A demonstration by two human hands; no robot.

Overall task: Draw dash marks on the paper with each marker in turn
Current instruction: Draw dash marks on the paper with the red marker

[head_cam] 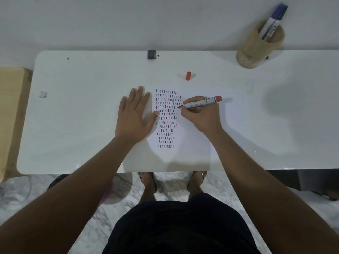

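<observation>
Left hand flat on paper — right hand seemingly gripping red marker

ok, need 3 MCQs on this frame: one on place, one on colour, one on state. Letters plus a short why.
1. Where does the loose red cap lie?
A. On the table beyond the paper
B. Inside the cup
C. Under the left hand

2. What colour is the end of the marker in the right hand?
A. Green
B. Red
C. Yellow

3. What is the left hand doing?
A. Gripping a marker
B. Lifting the cup
C. Lying flat and open by the dashes

Answers:
1. A, the cap rests on the table past the top edge of the paper, clear of the cup.
2. B, the marker's rear end is red.
3. C, its fingers are spread, palm down, holding nothing, left of the dashes.
</observation>
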